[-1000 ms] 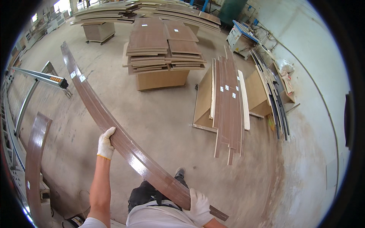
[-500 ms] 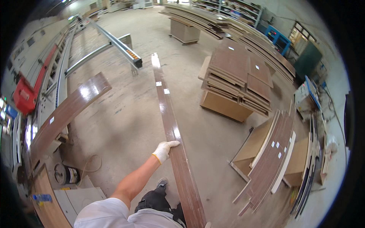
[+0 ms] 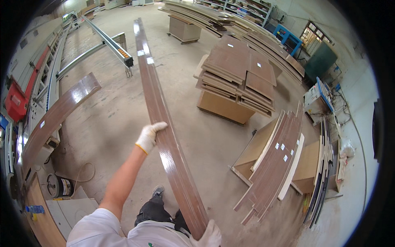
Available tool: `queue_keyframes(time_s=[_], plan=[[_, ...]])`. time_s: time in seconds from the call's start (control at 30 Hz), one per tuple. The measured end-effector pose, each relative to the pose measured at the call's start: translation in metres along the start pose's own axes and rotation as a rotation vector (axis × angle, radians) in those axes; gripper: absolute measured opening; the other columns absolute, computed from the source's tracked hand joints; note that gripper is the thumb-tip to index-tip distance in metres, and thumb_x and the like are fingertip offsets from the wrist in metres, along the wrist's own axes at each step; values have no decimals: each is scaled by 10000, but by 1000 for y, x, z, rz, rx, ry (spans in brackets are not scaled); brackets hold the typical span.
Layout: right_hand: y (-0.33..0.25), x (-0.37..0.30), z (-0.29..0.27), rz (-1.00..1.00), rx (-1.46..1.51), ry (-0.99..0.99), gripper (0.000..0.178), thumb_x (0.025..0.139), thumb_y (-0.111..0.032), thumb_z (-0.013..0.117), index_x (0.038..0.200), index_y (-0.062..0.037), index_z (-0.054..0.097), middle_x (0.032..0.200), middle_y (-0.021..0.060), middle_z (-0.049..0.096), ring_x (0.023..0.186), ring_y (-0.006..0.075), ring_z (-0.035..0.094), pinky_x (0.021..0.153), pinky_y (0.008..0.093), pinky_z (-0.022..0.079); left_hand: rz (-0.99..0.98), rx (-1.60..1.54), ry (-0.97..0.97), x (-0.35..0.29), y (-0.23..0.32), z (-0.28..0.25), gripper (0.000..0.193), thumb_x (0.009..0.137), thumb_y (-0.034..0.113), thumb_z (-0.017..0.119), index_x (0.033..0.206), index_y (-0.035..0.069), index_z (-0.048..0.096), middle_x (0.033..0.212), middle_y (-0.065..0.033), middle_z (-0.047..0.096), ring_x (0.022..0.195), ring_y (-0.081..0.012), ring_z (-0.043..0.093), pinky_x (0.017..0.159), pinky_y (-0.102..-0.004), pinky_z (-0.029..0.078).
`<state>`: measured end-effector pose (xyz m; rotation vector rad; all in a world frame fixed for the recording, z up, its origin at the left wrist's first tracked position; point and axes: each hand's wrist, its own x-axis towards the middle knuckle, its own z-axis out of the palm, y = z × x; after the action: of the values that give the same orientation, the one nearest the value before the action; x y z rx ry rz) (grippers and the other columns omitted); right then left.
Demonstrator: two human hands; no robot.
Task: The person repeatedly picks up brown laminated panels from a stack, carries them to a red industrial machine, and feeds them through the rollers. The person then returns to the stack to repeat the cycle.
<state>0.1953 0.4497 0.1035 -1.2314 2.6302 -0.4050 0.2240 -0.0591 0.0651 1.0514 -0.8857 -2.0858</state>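
Note:
Held in front of me is a long, narrow brown board [image 3: 173,158], glossy and with white labels toward its far end. It slants from near my body up and away to the left. My left hand [image 3: 148,137], in a white glove, grips its left edge about midway along, thumb lying over the top face. At the near end, my right hand [image 3: 210,236], gloved in white too, is closed around the board's right corner; its fingers beneath are partly hidden.
To the left, another brown board [image 3: 61,119] lies by a machine with a long rail [image 3: 109,41]. Stacked brown panels [image 3: 234,61] stand ahead to the right; narrow boards [image 3: 273,158] rest on a nearer stand. A black bucket [image 3: 59,185] sits at lower left.
The board's far end has swung up and left, and the board looks closer. My left hand has risen with it. More of my right hand now shows. The surroundings have shifted slightly left.

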Motion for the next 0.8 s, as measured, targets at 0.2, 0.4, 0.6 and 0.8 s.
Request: queue_keyframes(time_s=[0.2,0.4,0.6,0.8], plan=[[-48,62,-13,-93,129,-91,1057,719,-395,941,1539,42,437,1234,262,640,1069,478,666,913,591,549,28,-60,40,42,53,-59,235,926,153,844,1114,21,793,1043,-146,823,936,-309,810,897,-506,684],[-93,91,1,-198,70,-77,1111,719,-368,949,1555,88,378,1239,281,619,1120,474,644,942,585,542,107,78,234,60,60,-105,271,971,228,826,1171,45,815,1132,-90,822,1028,-207,782,952,-403,639],[-140,115,27,-268,42,-84,1169,717,-387,955,1581,110,344,1235,280,605,1151,461,632,982,563,544,86,-73,90,-21,30,-103,376,949,257,885,1177,-31,805,1114,-131,816,1053,-231,785,914,-398,640],[-200,161,61,-341,59,-83,1182,745,-427,944,1584,136,330,1286,282,601,1142,452,660,982,530,571,-125,222,166,-173,-48,-74,449,879,282,934,1198,-11,820,1109,-96,826,984,-185,761,891,-321,596]])
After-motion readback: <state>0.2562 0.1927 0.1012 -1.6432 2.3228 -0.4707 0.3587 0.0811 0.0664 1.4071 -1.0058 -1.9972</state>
